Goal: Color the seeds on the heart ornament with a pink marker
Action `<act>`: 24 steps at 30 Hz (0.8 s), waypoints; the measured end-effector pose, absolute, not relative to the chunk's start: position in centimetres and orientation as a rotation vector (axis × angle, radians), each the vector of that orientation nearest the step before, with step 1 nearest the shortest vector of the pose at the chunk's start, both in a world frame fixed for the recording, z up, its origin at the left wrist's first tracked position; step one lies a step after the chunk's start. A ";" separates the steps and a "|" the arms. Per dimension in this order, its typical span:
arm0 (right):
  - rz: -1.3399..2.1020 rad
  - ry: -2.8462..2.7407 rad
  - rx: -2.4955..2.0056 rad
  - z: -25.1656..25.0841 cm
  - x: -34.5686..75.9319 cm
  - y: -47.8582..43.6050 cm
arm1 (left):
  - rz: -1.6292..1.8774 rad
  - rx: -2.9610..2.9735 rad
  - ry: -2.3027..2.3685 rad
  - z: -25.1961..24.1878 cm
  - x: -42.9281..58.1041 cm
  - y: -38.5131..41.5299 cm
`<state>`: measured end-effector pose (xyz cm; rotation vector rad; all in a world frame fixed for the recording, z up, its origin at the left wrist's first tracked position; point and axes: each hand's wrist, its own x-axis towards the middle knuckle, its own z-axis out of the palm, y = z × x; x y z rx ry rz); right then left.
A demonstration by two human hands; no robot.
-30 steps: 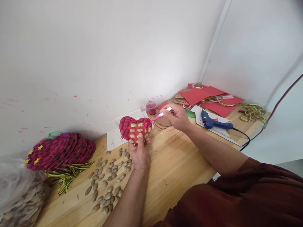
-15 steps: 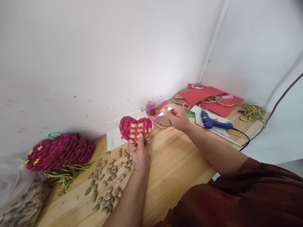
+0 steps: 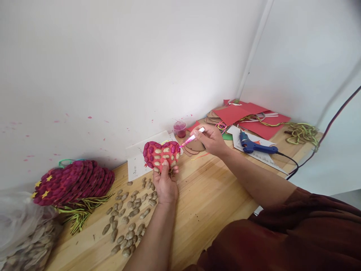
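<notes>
Two hands share the work above a wooden table (image 3: 203,195). The left hand (image 3: 166,183) is closed around the lower point of a red heart (image 3: 161,155) studded with peanut shells, thumb pressed on its front, holding it upright in the air over the boards. The right hand (image 3: 211,139) pinches a pink-tipped brush (image 3: 192,137) between fingers and thumb, its tip touching the heart's upper right edge, where some shells are already painted magenta and the middle ones remain bare.

Paint looks likely to stray: the grip on the heart is small and low, so a firm stroke could tilt it and smear colour onto the thumb or drip onto the wood. The paint cup (image 3: 180,129) stands just behind the heart, near enough to be knocked by a careless reach.

Loose peanut shells (image 3: 128,222) lie scattered on the table below the left wrist. A stack of finished hearts (image 3: 75,180) rests to the left, a blue glue gun (image 3: 255,146) and red paper (image 3: 248,114) lie to the right. Pink specks dot the white wall (image 3: 113,75) of the corner.
</notes>
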<state>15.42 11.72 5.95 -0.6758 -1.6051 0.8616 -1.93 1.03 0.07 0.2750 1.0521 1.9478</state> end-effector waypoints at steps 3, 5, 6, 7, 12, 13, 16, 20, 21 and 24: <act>0.834 -1.578 -0.711 5.9 15.5 11.8 | 1.932 0.232 1.010 0.3 -2.0 1.0; 0.824 -1.559 -0.712 6.0 15.4 11.7 | 1.923 0.210 0.993 0.5 -2.1 1.0; 0.827 -1.561 -0.696 6.0 15.4 11.7 | 1.920 0.197 0.986 0.7 -2.1 0.9; 0.831 -1.571 -0.671 6.1 15.4 11.6 | 1.916 0.181 0.979 0.8 -2.1 0.9; 0.825 -1.599 -0.609 6.2 15.2 11.4 | 1.859 0.080 0.950 1.5 -2.1 0.9; 0.830 -1.577 -0.624 6.2 15.2 11.4 | 1.844 0.065 0.945 1.7 -2.1 0.9; 0.886 -1.524 -0.639 6.3 15.3 11.4 | 1.807 0.016 0.936 2.3 -2.0 0.8; 0.975 -1.556 -0.587 6.6 15.4 11.2 | 1.741 -0.063 0.949 3.2 -1.9 0.7; 0.985 -1.554 -0.582 6.7 15.3 11.2 | 1.730 -0.072 0.946 3.4 -1.9 0.7; 0.987 -1.498 -0.596 6.7 15.2 11.3 | 1.703 -0.085 0.934 3.7 -1.8 0.6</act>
